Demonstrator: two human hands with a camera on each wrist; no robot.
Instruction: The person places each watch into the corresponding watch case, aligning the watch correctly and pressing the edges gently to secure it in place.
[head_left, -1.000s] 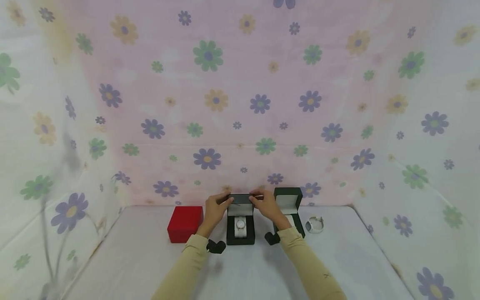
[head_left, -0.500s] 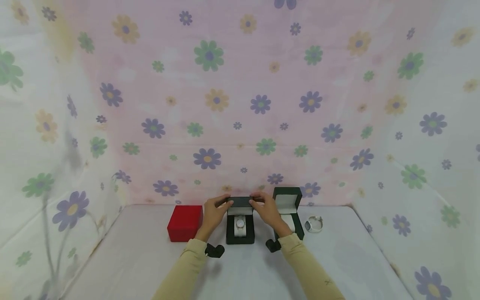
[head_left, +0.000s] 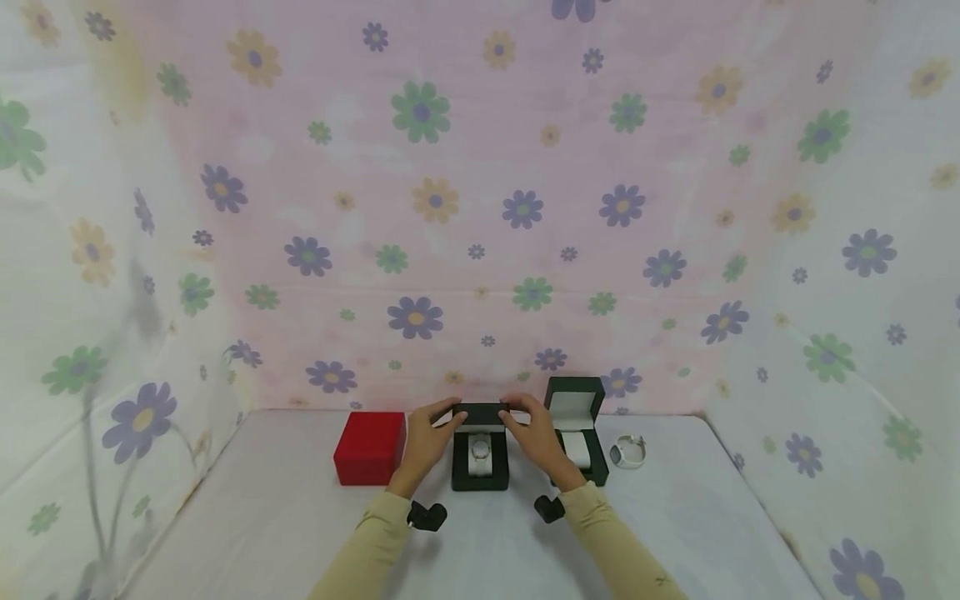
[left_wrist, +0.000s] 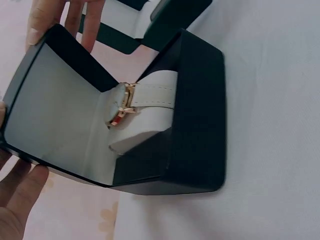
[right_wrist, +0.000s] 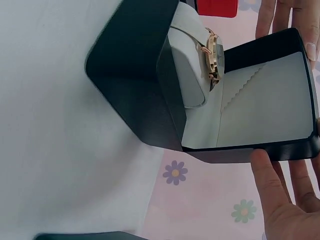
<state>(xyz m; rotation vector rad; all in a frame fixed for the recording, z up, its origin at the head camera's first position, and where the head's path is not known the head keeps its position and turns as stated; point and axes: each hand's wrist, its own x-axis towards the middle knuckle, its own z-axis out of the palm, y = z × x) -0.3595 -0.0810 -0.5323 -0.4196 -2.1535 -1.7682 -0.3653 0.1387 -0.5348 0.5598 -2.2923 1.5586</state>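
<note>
In the head view a dark green watch box (head_left: 480, 483) stands in the middle of the table, its lid (head_left: 480, 415) tilted partway over the base. Inside, a wristwatch (head_left: 480, 450) with a white strap and gold-coloured case sits on a pale cushion (left_wrist: 145, 132). My left hand (head_left: 429, 440) holds the lid's left edge between thumb and fingers. At the opposite edge, my right hand (head_left: 537, 432) holds the lid the same way. The right wrist view shows the lid's pale lining (right_wrist: 270, 105) and the watch (right_wrist: 216, 57) from the side.
To the left lies a closed red box (head_left: 369, 448). On the right a second green watch box (head_left: 576, 400) stands open with a white cushion (head_left: 576, 448) inside. Beyond it a white-strapped watch (head_left: 628, 452) lies on the white-covered table (head_left: 675, 517). A flower-patterned cloth (head_left: 480, 167) hangs behind.
The lid has tipped forward and down over the watch, and both hands have come down with it. The box base, red box, second green box and loose watch stay put.
</note>
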